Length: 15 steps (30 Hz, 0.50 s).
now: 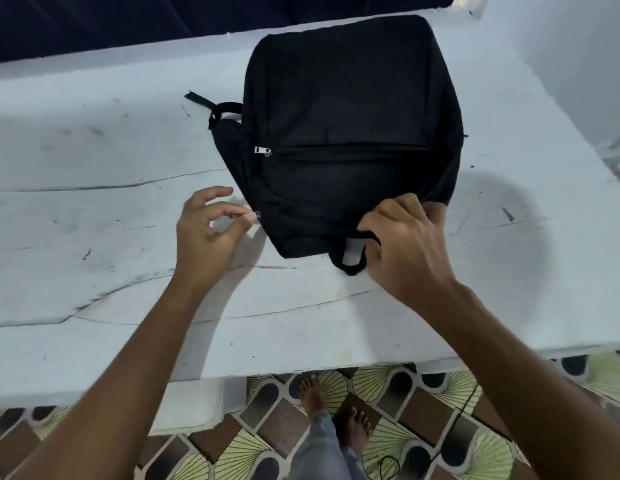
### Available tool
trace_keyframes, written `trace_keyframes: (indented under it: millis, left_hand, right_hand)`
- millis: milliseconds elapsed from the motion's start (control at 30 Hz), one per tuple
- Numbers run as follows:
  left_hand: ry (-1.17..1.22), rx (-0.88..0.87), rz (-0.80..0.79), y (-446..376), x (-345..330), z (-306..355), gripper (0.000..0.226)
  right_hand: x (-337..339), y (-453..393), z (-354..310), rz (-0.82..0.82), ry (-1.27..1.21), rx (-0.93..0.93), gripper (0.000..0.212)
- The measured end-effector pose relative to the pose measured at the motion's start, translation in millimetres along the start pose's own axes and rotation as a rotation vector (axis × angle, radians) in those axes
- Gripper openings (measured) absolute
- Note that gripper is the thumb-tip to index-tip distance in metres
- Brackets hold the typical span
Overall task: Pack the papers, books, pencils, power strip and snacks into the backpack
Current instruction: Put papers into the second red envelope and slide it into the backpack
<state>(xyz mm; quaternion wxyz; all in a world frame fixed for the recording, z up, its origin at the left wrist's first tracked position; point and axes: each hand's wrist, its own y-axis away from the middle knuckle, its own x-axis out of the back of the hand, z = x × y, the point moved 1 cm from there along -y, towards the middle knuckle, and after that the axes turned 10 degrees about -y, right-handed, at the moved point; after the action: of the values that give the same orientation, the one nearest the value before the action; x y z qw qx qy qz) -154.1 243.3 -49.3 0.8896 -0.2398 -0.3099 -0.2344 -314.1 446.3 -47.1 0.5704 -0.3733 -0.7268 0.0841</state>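
Both hands (204, 233) on black backpack (350, 133)

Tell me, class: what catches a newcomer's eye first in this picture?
A black backpack lies flat in the middle of the pale table. The left hand pinches a zipper pull at its near left corner, while the right hand grips the top handle on the near edge.

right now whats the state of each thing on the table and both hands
backpack: lying flat on the white table, looks closed
front pocket zipper: closed, pull at the left end
main zipper pull: pinched by the left hand
top handle: loop free, the right hand grips the backpack beside it
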Motion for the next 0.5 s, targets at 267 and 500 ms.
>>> trace_keyframes:
  millis: [267, 500]
  left_hand:
    - [-0.126, -0.140, 0.052, -34.1, 1.3, -22.9, 0.009]
    - [-0.272, 0.010, 0.086, -125.0, -20.4, -38.8, 0.016]
  right_hand:
    - [-43.4, -23.0, -35.8, -0.153, -0.121, 0.117, 0.020]
    - [-42.4, -9.7, -31.9, -0.163, -0.157, 0.194, 0.022]
